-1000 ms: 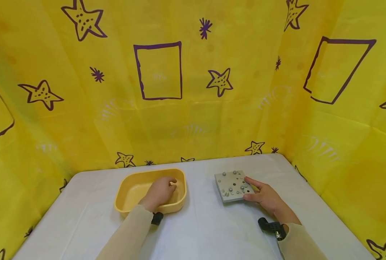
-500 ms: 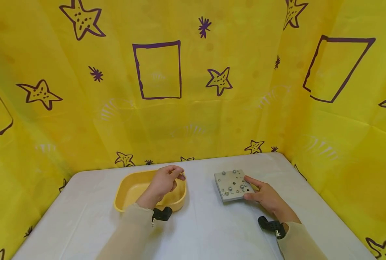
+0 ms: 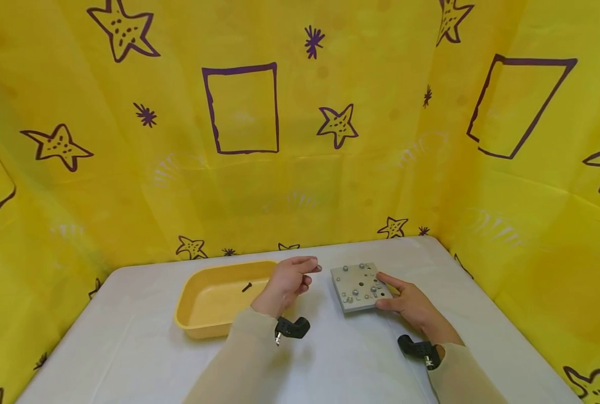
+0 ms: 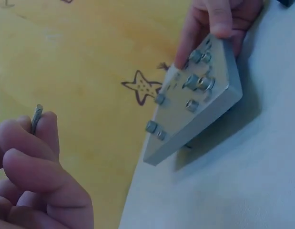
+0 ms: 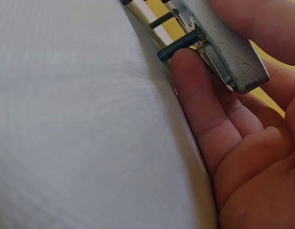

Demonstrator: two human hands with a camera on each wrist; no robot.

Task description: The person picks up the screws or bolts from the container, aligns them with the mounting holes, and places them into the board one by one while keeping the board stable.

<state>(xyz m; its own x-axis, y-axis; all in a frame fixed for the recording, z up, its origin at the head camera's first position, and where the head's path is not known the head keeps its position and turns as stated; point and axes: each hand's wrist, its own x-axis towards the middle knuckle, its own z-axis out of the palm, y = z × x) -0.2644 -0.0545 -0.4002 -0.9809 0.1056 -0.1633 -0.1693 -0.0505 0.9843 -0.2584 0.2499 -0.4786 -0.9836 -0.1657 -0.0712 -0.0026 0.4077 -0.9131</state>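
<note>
My left hand [image 3: 285,281] is between the yellow bin and the metal plate, pinching a small screw [image 4: 36,118] whose threaded end sticks up past the fingertips. My right hand [image 3: 413,304] grips the right edge of the grey metal plate [image 3: 351,278], thumb on the near side and fingers beneath. Several socket-head screws [image 4: 191,82] stand in the plate's upper face, among bare holes. Below the plate, threaded shanks [image 5: 178,46] poke out near my right fingers, close over the table. The held screw's head is hidden by my left fingers.
The yellow bin [image 3: 198,297] stands at the left, partly behind my left wrist. One dark screw [image 3: 247,287] lies in it. A white-covered table [image 3: 345,359] carries everything, with a yellow patterned curtain [image 3: 249,196] behind and at both sides.
My left hand has come up out of the bin with a screw and moved right toward the plate, uncovering the dark screw in the bin. My right hand and the plate stay in place.
</note>
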